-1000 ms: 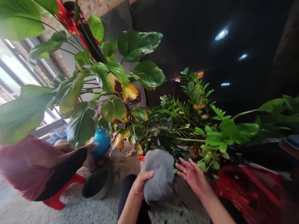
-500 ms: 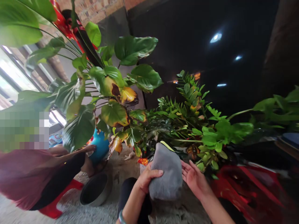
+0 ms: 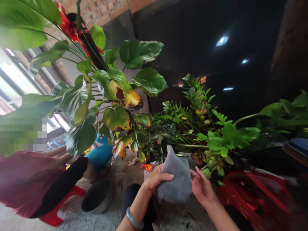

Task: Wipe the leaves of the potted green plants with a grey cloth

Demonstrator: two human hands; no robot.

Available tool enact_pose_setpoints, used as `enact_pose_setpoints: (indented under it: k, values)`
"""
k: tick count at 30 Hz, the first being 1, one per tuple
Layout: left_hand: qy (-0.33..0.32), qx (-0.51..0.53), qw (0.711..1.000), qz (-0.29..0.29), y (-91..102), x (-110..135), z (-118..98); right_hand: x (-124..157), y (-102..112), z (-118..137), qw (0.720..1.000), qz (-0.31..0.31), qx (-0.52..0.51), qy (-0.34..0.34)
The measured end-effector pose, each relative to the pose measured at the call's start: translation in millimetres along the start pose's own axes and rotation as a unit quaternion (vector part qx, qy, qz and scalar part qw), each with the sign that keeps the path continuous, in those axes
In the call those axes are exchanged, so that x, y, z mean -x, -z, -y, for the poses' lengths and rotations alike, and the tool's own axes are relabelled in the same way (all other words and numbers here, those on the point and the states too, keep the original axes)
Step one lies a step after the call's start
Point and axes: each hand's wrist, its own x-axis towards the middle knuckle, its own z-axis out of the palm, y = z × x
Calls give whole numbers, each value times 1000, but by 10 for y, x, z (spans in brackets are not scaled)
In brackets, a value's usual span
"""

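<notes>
A soft grey cloth [image 3: 175, 179] hangs in front of me, its upper corner rising to a point. My left hand [image 3: 156, 179] grips its left side, thumb lying across the front and the other fingers hidden behind. A thin yellow-green edge [image 3: 180, 155] shows behind the cloth's top; I cannot tell whether it is trim or something under the cloth. At the right border of the cloth is my right hand [image 3: 203, 189], palm turned up and fingers loosely apart; its fingertips are at the border, partly hidden. A pale bangle [image 3: 133, 219] circles my left wrist.
Leafy plants [image 3: 183, 125] stand close ahead, some leaves yellowed. At left a person in a pink top [image 3: 31, 179] sits on a red stool [image 3: 51, 216] near a blue round object [image 3: 99, 154]. A dark bucket [image 3: 97, 197] stands on the floor. Red plastic [image 3: 255, 192] lies right.
The cloth has shifted slightly right, and its upper corner now stands up in a point, covering more of the yellow-green edge. My left hand moved right with it. The other person's arms moved.
</notes>
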Motion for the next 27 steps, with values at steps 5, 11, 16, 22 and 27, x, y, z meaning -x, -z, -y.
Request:
enact_pose_setpoints:
  k: [5, 11, 16, 22, 27]
  values:
    - [-142, 28, 989, -29, -59, 32, -466, -11, 18, -12, 999, -37, -24, 13]
    - [-152, -9, 984, -97, -129, -295, -413, -33, -152, -17, 998, -40, -39, 25]
    - [-7, -71, 997, 8, 80, 19, 39, 36, -35, -14, 1000, -5, -14, -5]
    - [-153, 82, 980, -94, 335, 292, -422, -48, -31, -3, 999, -33, -16, 6]
    - [-139, 189, 921, -312, 416, 95, -338, -112, -102, -40, 999, -27, -10, 22]
